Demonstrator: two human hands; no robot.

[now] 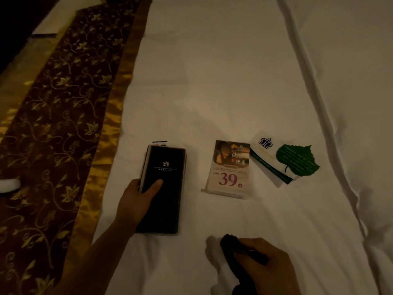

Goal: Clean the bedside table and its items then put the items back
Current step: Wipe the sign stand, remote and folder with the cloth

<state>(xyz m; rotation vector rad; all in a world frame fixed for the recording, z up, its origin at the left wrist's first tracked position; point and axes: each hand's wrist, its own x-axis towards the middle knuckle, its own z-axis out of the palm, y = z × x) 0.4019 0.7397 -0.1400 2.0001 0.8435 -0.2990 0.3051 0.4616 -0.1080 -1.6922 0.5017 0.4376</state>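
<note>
A wrinkled white bed sheet fills the view, with a glossy gold-edged, floral-embroidered maroon bed runner from 9 to 11 o'clock. At 6 o'clock lies a black rectangular leather-look folder; the left hand grips its left edge, thumb on the cover. At 3 o'clock of it stands a glossy price card, then a leaf-printed card. At 5 o'clock the right hand is closed round a dark fuzzy cloth.
</note>
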